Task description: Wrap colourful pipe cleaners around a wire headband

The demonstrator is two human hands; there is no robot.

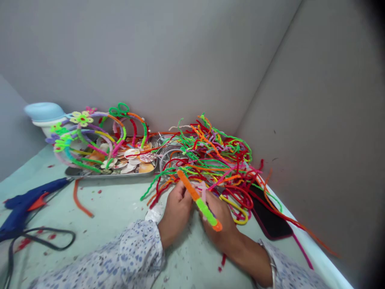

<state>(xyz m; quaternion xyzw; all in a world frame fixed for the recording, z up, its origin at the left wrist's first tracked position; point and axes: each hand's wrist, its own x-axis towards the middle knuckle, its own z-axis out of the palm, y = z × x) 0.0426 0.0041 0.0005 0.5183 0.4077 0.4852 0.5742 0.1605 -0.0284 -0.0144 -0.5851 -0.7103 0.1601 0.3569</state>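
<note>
Two hands, left [176,212] and right [218,224], clasp an orange-green pipe-cleaner rod [198,200].

A pipe-cleaner rod [197,199], thick and fuzzy, orange at the far end, lime green toward the near end, orange-tipped, held slantwise between the left hand [176,212] and right hand [218,226], a pink strand [203,192] pinched just beside it
</note>
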